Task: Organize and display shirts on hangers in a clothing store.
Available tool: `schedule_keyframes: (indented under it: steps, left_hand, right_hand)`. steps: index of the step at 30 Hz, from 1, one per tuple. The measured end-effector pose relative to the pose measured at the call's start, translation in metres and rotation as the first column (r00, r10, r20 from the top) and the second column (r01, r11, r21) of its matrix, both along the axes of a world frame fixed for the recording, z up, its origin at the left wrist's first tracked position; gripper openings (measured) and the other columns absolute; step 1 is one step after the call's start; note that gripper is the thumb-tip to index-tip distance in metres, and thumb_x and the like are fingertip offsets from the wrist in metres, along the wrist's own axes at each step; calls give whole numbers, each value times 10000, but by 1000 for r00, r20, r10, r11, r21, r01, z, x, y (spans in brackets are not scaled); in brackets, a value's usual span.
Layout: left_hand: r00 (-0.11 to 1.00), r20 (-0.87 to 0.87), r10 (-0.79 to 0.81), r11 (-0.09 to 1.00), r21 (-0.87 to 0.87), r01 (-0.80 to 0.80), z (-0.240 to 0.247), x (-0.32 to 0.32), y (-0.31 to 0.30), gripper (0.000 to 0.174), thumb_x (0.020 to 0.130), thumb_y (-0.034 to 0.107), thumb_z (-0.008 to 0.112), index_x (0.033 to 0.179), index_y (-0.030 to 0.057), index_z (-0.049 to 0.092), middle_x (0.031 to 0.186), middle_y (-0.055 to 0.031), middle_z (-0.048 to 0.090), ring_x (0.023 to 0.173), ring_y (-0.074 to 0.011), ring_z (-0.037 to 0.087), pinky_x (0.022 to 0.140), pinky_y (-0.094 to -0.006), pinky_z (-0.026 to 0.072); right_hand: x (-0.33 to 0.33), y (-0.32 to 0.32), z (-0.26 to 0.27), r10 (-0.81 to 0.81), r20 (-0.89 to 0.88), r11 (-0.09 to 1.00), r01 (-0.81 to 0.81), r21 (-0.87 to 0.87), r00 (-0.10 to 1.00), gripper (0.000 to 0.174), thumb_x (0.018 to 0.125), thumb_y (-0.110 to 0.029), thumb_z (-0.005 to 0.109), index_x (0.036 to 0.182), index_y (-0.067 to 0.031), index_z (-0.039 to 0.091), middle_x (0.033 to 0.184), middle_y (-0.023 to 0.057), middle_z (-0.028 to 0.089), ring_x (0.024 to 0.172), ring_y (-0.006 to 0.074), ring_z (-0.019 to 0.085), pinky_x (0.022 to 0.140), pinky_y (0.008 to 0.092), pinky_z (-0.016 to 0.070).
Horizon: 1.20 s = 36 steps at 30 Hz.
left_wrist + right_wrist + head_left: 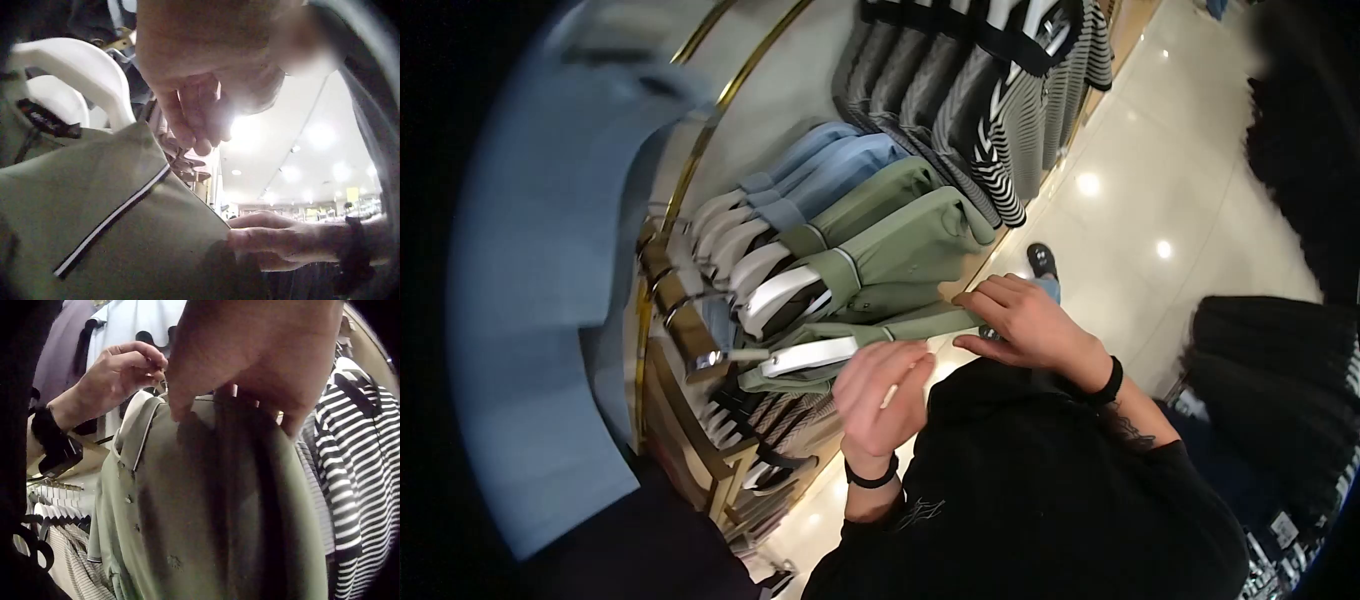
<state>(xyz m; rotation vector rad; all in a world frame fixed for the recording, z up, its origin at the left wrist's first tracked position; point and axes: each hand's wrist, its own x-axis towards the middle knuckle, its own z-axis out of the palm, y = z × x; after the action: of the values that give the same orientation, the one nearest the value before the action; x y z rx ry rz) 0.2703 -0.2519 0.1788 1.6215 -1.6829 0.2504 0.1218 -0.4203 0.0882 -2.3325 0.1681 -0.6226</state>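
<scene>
A green polo shirt (pixel 900 325) with a striped collar trim hangs on a white hanger (pixel 810 355) at the front of a rack arm. My left hand (pixel 885 385) has its fingers curled and pinches at the shirt's collar edge (pixel 140 406) beside the hanger (pixel 81 75). Exactly what lies between the left fingertips (pixel 197 134) is unclear. My right hand (pixel 1020 320) grips the shirt's fabric (pixel 219 487) further down, fingers over the top and thumb beneath. The left hand (pixel 122 369) shows at the collar in the right wrist view, and the right hand (pixel 275 240) shows on the cloth in the left wrist view.
More green polos (pixel 890 235) and light blue shirts (pixel 830 165) hang behind on white hangers. Striped black-and-white tops (pixel 1010 100) hang further along the gold rail (pixel 700 150). Dark garments (pixel 1280 380) stand on the right across a glossy tiled aisle (pixel 1160 200).
</scene>
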Motion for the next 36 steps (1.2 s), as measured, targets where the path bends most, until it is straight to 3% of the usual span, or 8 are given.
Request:
schedule_keyframes:
  steps: [7, 16, 20, 23, 26, 32, 33, 36]
  left_hand:
    - [991, -11, -135, 883, 452, 126, 10, -8, -43, 266, 734, -77, 727, 998, -54, 744, 1024, -168, 737, 951, -361, 742, 838, -452, 600]
    - [1000, -1, 7, 859, 512, -6, 18, -12, -31, 320, 771, -118, 733, 1085, -59, 739, 987, -155, 720, 905, -326, 716, 783, -411, 575]
    - [999, 1, 38, 859, 511, -33, 16, -17, -33, 326, 781, -152, 737, 1095, -66, 738, 930, -168, 708, 824, -324, 691, 720, -405, 549]
    - [998, 17, 53, 855, 515, -54, 14, -20, -34, 337, 779, -150, 740, 1106, -69, 735, 902, -169, 695, 796, -323, 673, 709, -402, 543]
    - [998, 38, 51, 840, 539, -64, 15, -22, -35, 331, 795, -142, 745, 1120, -77, 729, 890, -166, 697, 770, -326, 666, 709, -398, 545]
    - [985, 35, 170, 813, 560, -160, 16, -28, -35, 375, 834, -83, 771, 1200, -9, 741, 1144, -162, 670, 944, -314, 659, 786, -403, 556]
    - [977, 48, 206, 774, 603, -193, 14, -28, -30, 433, 833, -65, 779, 1253, 34, 739, 1275, -149, 613, 1014, -302, 641, 821, -402, 555]
    - [962, -10, 273, 765, 609, -211, 10, -30, -29, 510, 828, -70, 769, 1322, 49, 713, 1362, -147, 573, 992, -285, 642, 812, -383, 550]
  right_hand:
    - [-16, -18, -17, 111, 111, 965, -134, 225, 988, 352, 921, -333, 789, 1024, -20, 665, 841, 142, 628, 792, 382, 650, 702, 463, 522]
    - [-18, -31, -27, 226, 107, 869, -250, 426, 968, 255, 898, -187, 796, 1044, -6, 692, 841, 128, 650, 783, 338, 633, 720, 434, 504]
    - [1, -41, -16, -57, 167, 973, 17, 229, 984, 245, 930, -101, 748, 1147, -3, 689, 1109, 156, 684, 981, 356, 664, 876, 440, 553]
    - [38, -49, -9, -227, 385, 973, 190, 131, 895, 266, 944, -174, 732, 1148, -14, 668, 1060, 149, 665, 969, 350, 662, 851, 441, 560]
    - [60, -52, -15, -246, 426, 966, 258, 30, 871, 286, 978, -206, 699, 1188, -15, 663, 1029, 147, 653, 977, 351, 660, 850, 445, 555]
    - [23, -40, -24, 49, 181, 942, -106, 319, 982, 288, 1010, -254, 683, 1154, -5, 671, 996, 184, 657, 941, 392, 668, 800, 463, 546]
    - [15, -39, -24, 94, 143, 929, -138, 344, 985, 292, 1007, -244, 690, 1170, -3, 676, 1001, 181, 661, 936, 393, 667, 806, 458, 545]
    - [-3, -30, -23, 204, 86, 874, -220, 434, 975, 316, 990, -225, 715, 1208, 1, 683, 990, 174, 661, 905, 402, 658, 799, 458, 537]
